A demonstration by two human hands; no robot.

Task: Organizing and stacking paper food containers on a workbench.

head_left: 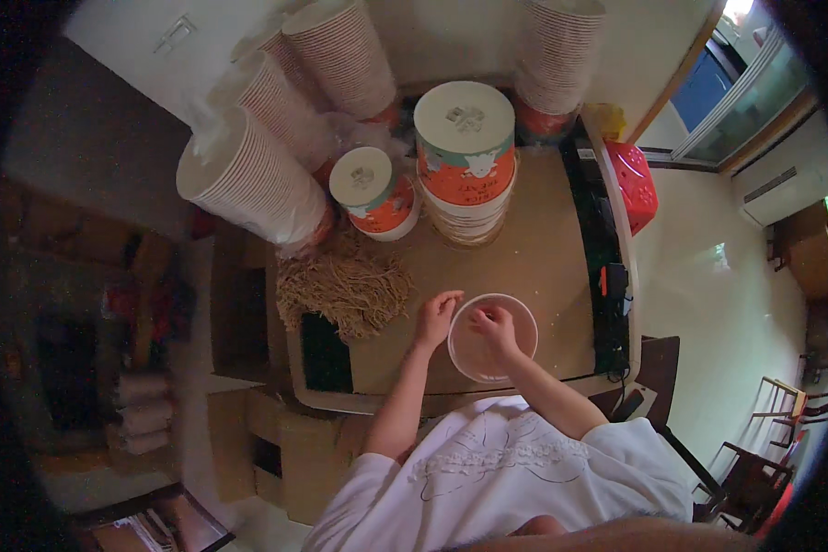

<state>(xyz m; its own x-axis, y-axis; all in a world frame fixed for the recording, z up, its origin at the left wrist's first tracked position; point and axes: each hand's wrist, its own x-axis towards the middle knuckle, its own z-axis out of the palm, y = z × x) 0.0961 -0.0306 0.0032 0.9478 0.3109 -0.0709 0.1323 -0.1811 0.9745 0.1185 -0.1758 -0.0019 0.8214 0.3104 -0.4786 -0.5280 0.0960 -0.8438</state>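
A white paper bucket [462, 361] stands with its open mouth up near the table's front edge. My left hand [434, 319] is just outside its left rim, fingers bent in a pinch. Over the bucket's mouth, my right hand [494, 327] reaches in with its fingers curled together. Whatever either hand pinches is too small to make out. Left of my left hand lies a heap of tan twine cords [348, 283]. Beyond the hands, a tall stack of upside-down orange and white paper buckets [466, 175] stands beside a smaller upside-down stack [382, 207].
Several tall nested stacks of white paper buckets [248, 179] in clear plastic line the table's back left. Another such stack [558, 60] rises at the back right. A power strip [614, 280] lies along the right edge. A red plastic stool [632, 187] stands beyond the table [547, 248].
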